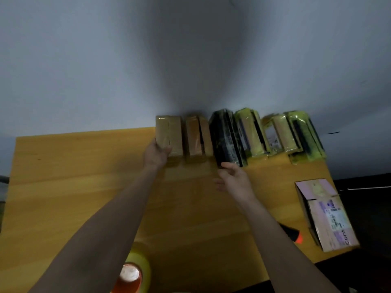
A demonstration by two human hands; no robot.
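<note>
Six wrapped parcels stand in a row on the far edge of the tabletop (84, 176), backs at the wall (105, 60). Left to right: brown parcel (172, 134), second brown parcel (197, 137), black parcel (226, 138), then three yellow parcels (251, 132). All are film-wrapped, so contents are hidden.

Left hand (157, 154): grip clamped on the near left corner of the brown parcel, thumb on its front face. That parcel is upright at the left end of the row, just beside the second brown one.

Right hand (234, 179): grip released, fingers loose and spread, holding nothing. Its fingertips are at the near foot of the black parcel; too blurred to tell if they touch.

A carton (330, 216) lies at the right edge with labels on it and a flap up; inside can't be seen. Beside it is a black tool with an orange tip (293, 233), partly behind the right forearm. A yellow tape roll (141, 263) sits at the near edge under the left forearm.

The tabletop is yellow wood and the wall is plain grey. It is dark past the right edge.
</note>
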